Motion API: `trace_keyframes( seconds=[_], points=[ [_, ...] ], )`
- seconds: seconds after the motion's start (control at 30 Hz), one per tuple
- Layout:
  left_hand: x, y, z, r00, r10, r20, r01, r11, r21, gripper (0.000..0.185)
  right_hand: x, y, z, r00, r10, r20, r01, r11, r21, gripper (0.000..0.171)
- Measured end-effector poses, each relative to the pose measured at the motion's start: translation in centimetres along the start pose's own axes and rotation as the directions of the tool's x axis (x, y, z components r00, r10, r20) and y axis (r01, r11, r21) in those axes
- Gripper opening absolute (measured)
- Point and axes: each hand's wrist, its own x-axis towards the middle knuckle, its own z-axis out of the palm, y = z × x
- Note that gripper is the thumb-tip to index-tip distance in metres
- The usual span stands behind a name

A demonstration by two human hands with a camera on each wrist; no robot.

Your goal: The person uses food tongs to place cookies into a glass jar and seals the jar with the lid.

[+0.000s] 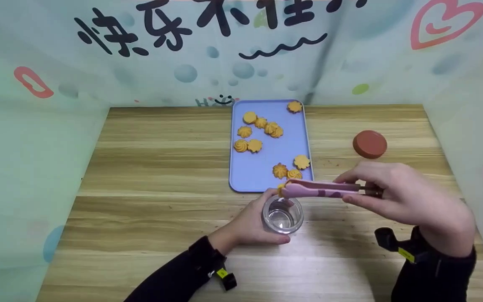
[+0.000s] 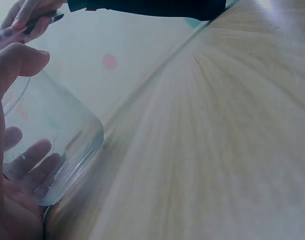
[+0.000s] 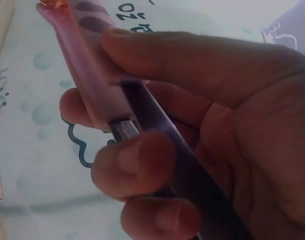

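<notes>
In the head view my left hand [image 1: 252,222] grips a clear glass jar [image 1: 282,214] from its left side, fingers round the far side and thumb at the near side. No cookie shows inside the jar. My right hand [image 1: 396,193] holds pink tongs [image 1: 317,191] by their metal handle, the thumb pressed along one arm in the right wrist view. A cookie [image 1: 281,191] is pinched in the tongs' tips, just above the jar's far rim. Beyond the jar lies a blue tray [image 1: 266,167] with several flower-shaped cookies [image 1: 245,131] spread over it.
A round reddish-brown lid [image 1: 370,144] lies on the wooden table [image 1: 153,167] to the right of the tray. Behind the table and along its sides hangs a printed cloth [image 1: 149,79] with dark lettering and coloured spots.
</notes>
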Motion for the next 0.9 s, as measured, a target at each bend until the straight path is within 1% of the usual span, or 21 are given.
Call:
trace_keyframes(
  seconds=[0.03, 0.17, 0.27, 0.33, 0.43, 0.57, 0.7, 0.8, 0.9],
  points=[
    [0.0, -0.2, 0.0, 1.000, -0.001, -0.002, 0.001, 1.000, -0.004, 0.088, 0.0, -0.2, 0.1, 1.000, -0.005, 0.006, 0.005, 1.000, -0.007, 0.026],
    [0.3, -2.3, 0.3, 1.000, 0.021, -0.020, -0.020, 1.000, 0.022, 0.090, 0.2, -0.8, 0.4, 0.999, -0.006, 0.039, 0.008, 0.999, -0.037, 0.023],
    [0.4, -3.4, 0.4, 1.000, 0.017, -0.027, -0.015, 0.999, 0.051, 0.092, 0.2, -0.9, 0.7, 0.997, 0.006, 0.071, -0.002, 0.999, -0.052, 0.020],
    [0.4, -3.5, 0.4, 1.000, 0.002, -0.028, -0.001, 0.998, 0.057, 0.092, 0.4, -0.9, 0.9, 0.996, 0.006, 0.091, -0.002, 0.999, -0.053, 0.019],
    [0.4, -3.4, 0.4, 1.000, -0.001, -0.025, 0.003, 0.998, 0.059, 0.092, 0.5, -0.9, 1.1, 0.993, 0.007, 0.117, 0.001, 0.998, -0.062, 0.019],
    [0.5, -3.4, 0.4, 1.000, 0.014, -0.022, -0.012, 0.999, 0.048, 0.092, 0.5, -1.0, 1.4, 0.991, -0.002, 0.134, 0.010, 0.998, -0.059, 0.019],
    [0.6, -3.6, 0.5, 0.999, 0.032, -0.019, -0.031, 0.998, 0.056, 0.092, 0.3, -1.2, 1.5, 0.992, -0.003, 0.129, 0.012, 0.997, -0.071, 0.019],
    [0.6, -3.7, 0.5, 0.999, 0.041, -0.020, -0.040, 0.998, 0.056, 0.092, 0.2, -1.5, 1.5, 0.990, 0.029, 0.141, -0.015, 0.995, -0.097, 0.019],
    [0.5, -3.7, 0.5, 0.998, 0.050, -0.026, -0.049, 0.998, 0.042, 0.092, 0.3, -1.9, 1.6, 0.984, 0.082, 0.160, -0.060, 0.989, -0.138, 0.020]
  ],
)
